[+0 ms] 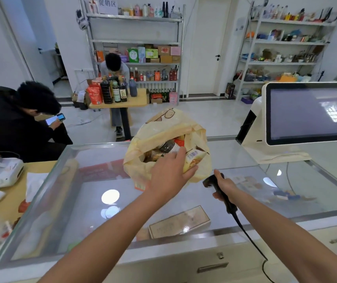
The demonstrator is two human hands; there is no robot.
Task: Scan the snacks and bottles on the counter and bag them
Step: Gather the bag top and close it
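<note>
Left grip [169, 172] holds snack packet [195, 158] at bag [159, 133] rim | right grip [224, 185] holds scanner [209, 182]

We find the pale yellow plastic bag [163, 127] standing open on the glass bench [81, 190], near the middle of its far edge. Inside, a glass bottle [168, 147] lies tilted. A barcoded snack pack [194, 158] sits at the bag's mouth, gripped by the left hand [169, 174]. The right hand [224, 186] holds the black corded scanner [221, 196] beside the bag.
</note>
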